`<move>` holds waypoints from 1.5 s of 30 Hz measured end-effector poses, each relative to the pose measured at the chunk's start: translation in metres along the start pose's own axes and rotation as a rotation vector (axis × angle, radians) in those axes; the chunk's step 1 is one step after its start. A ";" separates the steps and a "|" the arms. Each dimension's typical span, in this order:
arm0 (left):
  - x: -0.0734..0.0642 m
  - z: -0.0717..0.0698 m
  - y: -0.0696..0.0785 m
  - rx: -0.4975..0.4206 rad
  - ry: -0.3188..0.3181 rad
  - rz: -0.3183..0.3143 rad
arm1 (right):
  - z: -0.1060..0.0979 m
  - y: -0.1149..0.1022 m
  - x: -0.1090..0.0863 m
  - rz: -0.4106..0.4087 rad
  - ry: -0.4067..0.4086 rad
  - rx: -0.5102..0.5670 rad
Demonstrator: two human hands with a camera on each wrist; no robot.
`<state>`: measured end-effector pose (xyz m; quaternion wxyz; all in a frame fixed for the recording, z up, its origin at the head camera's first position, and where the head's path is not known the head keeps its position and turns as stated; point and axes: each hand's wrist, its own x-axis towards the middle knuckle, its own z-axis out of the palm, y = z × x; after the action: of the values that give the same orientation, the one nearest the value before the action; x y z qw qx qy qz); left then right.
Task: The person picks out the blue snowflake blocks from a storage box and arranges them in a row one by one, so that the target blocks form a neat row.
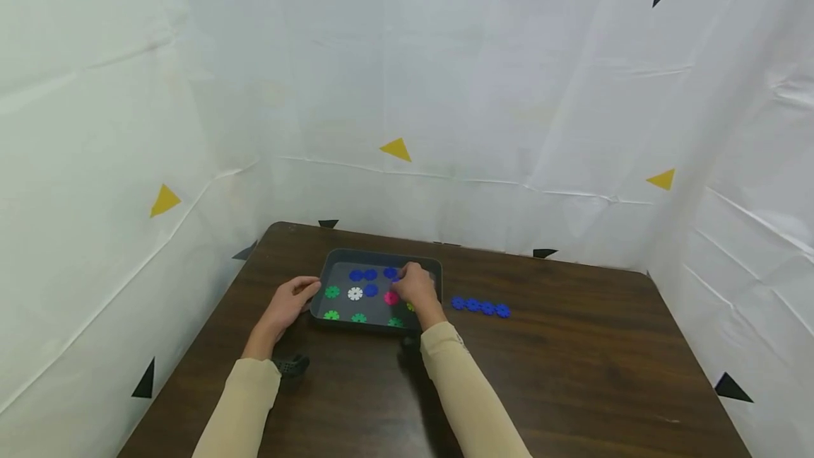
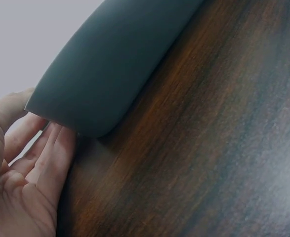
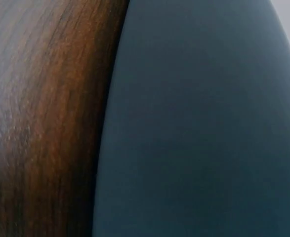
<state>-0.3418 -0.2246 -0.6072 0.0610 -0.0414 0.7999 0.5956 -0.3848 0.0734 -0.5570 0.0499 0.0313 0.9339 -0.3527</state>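
A dark grey tray holds several notched, flower-shaped plastic discs: blue discs, green discs, a white disc, a pink disc and a partly covered yellow one. My left hand holds the tray's left end; in the left wrist view its thumb is at the rim and the fingers lie against the outer wall. Reaching over the tray's right part, my right hand pinches a blue disc that its fingers mostly hide. The right wrist view shows only the tray wall and wood.
Right of the tray, a row of several linked blue discs lies on the brown wooden table. White sheeting with coloured triangles hangs behind and along both sides. A dark band is at the left wrist.
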 end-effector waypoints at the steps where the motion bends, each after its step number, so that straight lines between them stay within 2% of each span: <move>1: 0.000 0.000 0.000 0.000 0.001 -0.001 | 0.000 0.000 -0.001 0.002 0.001 0.000; 12: -0.002 -0.001 0.001 0.010 -0.002 -0.004 | -0.004 -0.001 -0.004 -0.019 0.002 -0.039; 17: -0.002 -0.002 0.002 0.008 -0.009 -0.003 | -0.006 -0.002 -0.004 -0.029 0.004 -0.021; 28: -0.002 -0.002 0.002 0.010 -0.018 -0.013 | -0.010 -0.004 -0.011 0.028 0.046 -0.009; 37: -0.003 0.000 0.003 0.011 -0.008 -0.004 | -0.016 -0.002 -0.017 0.029 0.083 0.031; 45: -0.004 0.001 0.002 0.019 -0.007 0.001 | -0.025 0.004 -0.025 -0.039 0.078 0.100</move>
<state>-0.3381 -0.2231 -0.6046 0.0640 -0.0382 0.8054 0.5881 -0.3610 0.0925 -0.5385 0.0051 0.0292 0.9167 -0.3984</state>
